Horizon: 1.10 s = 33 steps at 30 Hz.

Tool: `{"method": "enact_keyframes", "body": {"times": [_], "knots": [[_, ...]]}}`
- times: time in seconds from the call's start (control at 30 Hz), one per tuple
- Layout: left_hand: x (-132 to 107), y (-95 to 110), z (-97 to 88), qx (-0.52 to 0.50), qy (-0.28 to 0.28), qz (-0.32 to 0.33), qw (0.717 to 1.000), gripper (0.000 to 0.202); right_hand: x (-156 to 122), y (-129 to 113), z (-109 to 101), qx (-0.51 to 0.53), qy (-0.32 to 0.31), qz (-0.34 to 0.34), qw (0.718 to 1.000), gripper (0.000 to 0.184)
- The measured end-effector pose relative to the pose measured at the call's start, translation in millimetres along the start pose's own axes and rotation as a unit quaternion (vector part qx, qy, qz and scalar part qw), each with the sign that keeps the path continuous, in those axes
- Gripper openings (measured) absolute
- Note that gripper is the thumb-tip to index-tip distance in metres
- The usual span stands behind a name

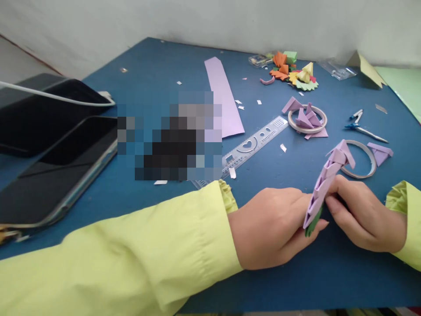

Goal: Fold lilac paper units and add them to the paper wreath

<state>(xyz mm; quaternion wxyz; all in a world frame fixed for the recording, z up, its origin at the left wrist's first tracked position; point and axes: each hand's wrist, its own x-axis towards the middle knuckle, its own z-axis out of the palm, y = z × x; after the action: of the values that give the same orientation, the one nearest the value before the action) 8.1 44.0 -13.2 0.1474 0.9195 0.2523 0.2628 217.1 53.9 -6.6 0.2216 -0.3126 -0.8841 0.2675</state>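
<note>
The paper chain [325, 182] is a row of small lilac folded pieces, pushed one into the other, w/ a dark green bit at the bottom end. It stands tilted, the top end leaning to the right and away from the person, above the blue table [158, 66]. The left hand [276, 228] grasps the lower part from the left side, fingers curled against it. The right hand [362, 215] pinches the same part from the right, thumb approx. at the green end. Both hands are low, near the front edge of the table.

Just behind the chain's top lies a tape ring [374, 163], partly covered by the chain, and beside it a single lilac folded piece [379, 152]. Further back a 2nd tape ring [305, 130] has more lilac pieces on it. To the left lie a clear stencil ruler [253, 145] and a long lilac paper strip [223, 96]. A blue compass [360, 125] lies at the right, a pile of coloured folded papers [292, 72] at the back, and a dark tablet [59, 171] at the far left.
</note>
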Motion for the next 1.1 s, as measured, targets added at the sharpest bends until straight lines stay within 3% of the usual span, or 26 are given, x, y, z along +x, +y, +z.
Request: {"method": "enact_keyframes", "body": {"times": [0.17,0.83,1.1], "knots": [[1.9,-1.7,-1.0,-0.016,-0.025,-0.003,1.000,0.021,0.9,0.2,-0.3,-0.007,-0.003,-0.009,1.000,0.008],[1.4,-0.5,-0.1,-0.040,-0.035,-0.004,0.999,0.018,0.0,-0.7,-1.7,-0.020,-0.001,-0.014,1.000,0.009],[0.2,0.0,-0.5,-0.002,0.027,0.011,1.000,0.019,1.0,-1.4,-2.5,0.028,-0.009,-0.003,1.000,0.008]]}}
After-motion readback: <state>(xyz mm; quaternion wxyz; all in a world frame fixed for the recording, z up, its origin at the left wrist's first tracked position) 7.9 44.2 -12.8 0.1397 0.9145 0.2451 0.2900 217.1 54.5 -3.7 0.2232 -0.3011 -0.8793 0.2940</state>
